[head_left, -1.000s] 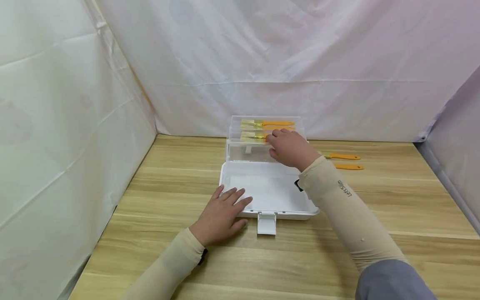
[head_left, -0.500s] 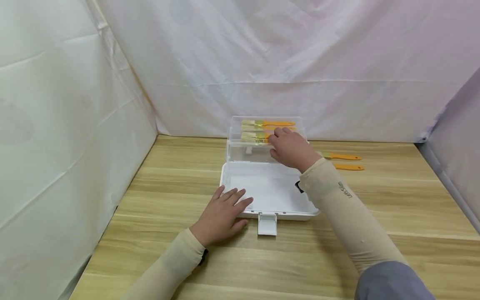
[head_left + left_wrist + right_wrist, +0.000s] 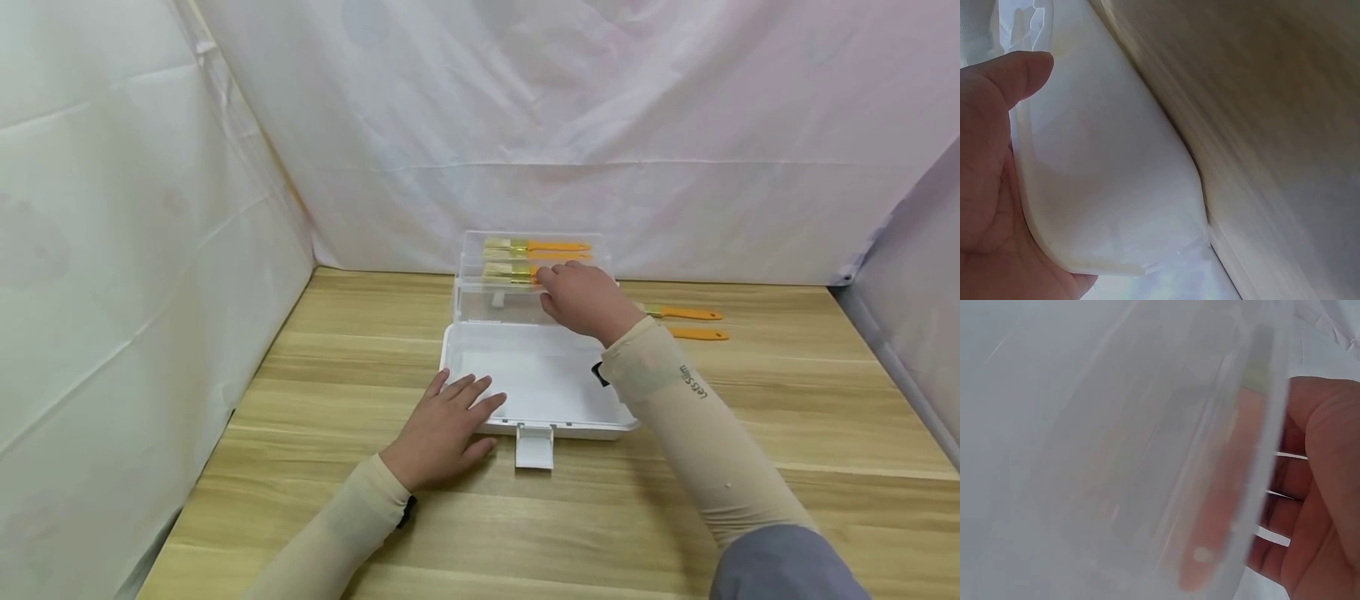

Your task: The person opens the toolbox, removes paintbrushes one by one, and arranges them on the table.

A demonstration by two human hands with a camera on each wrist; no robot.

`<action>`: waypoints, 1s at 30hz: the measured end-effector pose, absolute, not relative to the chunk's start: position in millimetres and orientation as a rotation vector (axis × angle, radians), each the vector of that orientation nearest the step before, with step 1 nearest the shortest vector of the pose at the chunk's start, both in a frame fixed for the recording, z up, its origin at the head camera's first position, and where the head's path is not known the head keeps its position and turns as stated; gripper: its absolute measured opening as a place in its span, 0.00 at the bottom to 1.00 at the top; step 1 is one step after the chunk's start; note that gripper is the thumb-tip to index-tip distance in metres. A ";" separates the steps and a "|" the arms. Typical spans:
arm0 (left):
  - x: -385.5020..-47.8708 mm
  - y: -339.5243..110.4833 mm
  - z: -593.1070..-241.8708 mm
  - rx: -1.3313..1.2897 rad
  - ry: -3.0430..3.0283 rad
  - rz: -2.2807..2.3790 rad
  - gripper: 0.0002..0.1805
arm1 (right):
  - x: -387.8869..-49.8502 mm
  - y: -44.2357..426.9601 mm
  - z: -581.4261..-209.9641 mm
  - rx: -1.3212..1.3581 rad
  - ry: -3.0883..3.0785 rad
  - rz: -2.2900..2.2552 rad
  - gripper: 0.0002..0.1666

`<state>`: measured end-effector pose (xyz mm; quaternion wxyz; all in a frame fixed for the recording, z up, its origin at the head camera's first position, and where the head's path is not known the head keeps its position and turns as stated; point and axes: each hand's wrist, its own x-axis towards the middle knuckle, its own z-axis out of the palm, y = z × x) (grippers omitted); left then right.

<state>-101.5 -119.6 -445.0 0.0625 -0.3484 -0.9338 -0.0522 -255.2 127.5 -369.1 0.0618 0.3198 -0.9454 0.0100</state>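
On the wood-grain table stands an opened white plastic case (image 3: 540, 375) with a front latch (image 3: 534, 448). My left hand (image 3: 442, 429) rests on its front left corner, fingers spread over the rim and thumb along the outside. Behind the base rise translucent trays (image 3: 476, 310), holding several paintbrushes (image 3: 558, 247) with pale bristles and orange handles. At the nearer tray my right hand (image 3: 585, 298) holds a paintbrush (image 3: 510, 271) by its handle; the hand covers much of it. Through the tray wall, the right wrist view shows a blurred orange handle (image 3: 1219, 500) beside my fingers (image 3: 1288, 478).
Two more paintbrushes (image 3: 690, 314) lie on the table right of the case, partly behind my right forearm. White cloth (image 3: 570, 125) hangs close behind the trays, and another cloth (image 3: 112, 292) hangs along the left. Table surface (image 3: 480, 533) extends in front of the case.
My right hand stays at the nearer tray and has shifted slightly, with the brush there settling a little. My left hand keeps its place on the case's corner.
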 end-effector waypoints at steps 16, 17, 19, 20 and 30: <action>-101.9 -119.5 -447.6 -1.066 -2.798 -0.185 0.31 | -252.7 128.3 -368.4 0.911 -2.836 -0.024 0.10; -101.8 -119.7 -447.4 -1.066 -2.797 -0.187 0.31 | -252.8 128.6 -368.6 0.908 -2.825 -0.014 0.09; -101.8 -120.0 -446.9 -1.065 -2.798 -0.192 0.31 | -253.0 128.8 -369.2 0.904 -2.805 0.013 0.09; -101.8 -120.1 -446.6 -1.064 -2.797 -0.195 0.31 | -253.1 128.9 -369.5 0.902 -2.798 0.028 0.08; -102.1 -122.0 -447.0 -1.063 -2.781 -0.187 0.31 | -250.0 124.7 -369.3 0.894 -2.740 0.044 0.06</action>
